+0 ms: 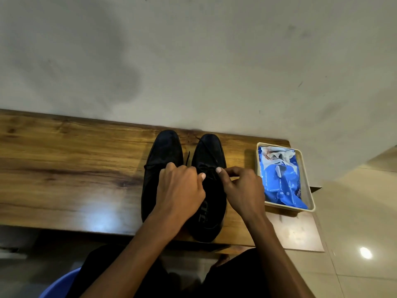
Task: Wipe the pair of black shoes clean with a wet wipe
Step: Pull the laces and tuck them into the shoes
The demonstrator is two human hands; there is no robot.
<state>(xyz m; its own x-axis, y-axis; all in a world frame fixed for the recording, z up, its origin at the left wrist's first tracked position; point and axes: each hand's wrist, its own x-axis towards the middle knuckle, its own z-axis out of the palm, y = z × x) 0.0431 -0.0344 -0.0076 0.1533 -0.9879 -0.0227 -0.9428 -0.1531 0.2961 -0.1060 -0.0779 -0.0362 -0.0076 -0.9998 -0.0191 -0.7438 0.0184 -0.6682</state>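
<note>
Item: cream tray (309, 191) at the table (64, 168) right end, holding a blue wet-wipe pack (281, 181) with a white wipe showing at its opening; bare wood lies left. 2 black shoes (163, 160) stand side by side, toes near the wall edge, heels at the near edge. Left hand (180, 192) and right hand (245, 188) hover over the right shoe, each in a narrow grip pinching its laces (211, 172).

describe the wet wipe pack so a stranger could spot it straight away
On the wooden table, look right of the two black shoes to a cream tray at the table's end. The wet wipe pack lies inside it: the only shiny blue, crinkled thing there.
</note>
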